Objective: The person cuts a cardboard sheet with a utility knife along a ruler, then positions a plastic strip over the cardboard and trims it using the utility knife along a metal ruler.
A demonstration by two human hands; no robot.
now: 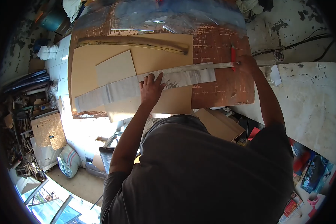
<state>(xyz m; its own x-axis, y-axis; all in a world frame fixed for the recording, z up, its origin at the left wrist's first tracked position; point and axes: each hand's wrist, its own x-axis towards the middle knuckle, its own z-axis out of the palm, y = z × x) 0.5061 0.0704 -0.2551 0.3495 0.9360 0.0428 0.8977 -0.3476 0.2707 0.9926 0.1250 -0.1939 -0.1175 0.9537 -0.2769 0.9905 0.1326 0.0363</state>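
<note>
My left hand [152,89] lies on a long grey-white marbled strip [119,89], fingers spread and pressing on its upper edge. Along that edge runs a narrow pale strip [222,65], which reaches right to my right hand [247,64]. The fingers of that hand are closed around the narrow strip's end. Just beside the fingertips is a slim red tool [233,55]; whether the hand touches it I cannot tell. Under the marbled strip are a large tan sheet [168,99] and a smaller light-grey piece [116,68].
A worn brown board [227,89] forms the work surface. A yellowish bar [134,42] lies across the tan sheet, and clear plastic sheeting [175,18] covers the far edge. Scrap wood [20,130] is piled at left. A white panel [306,93] stands at right.
</note>
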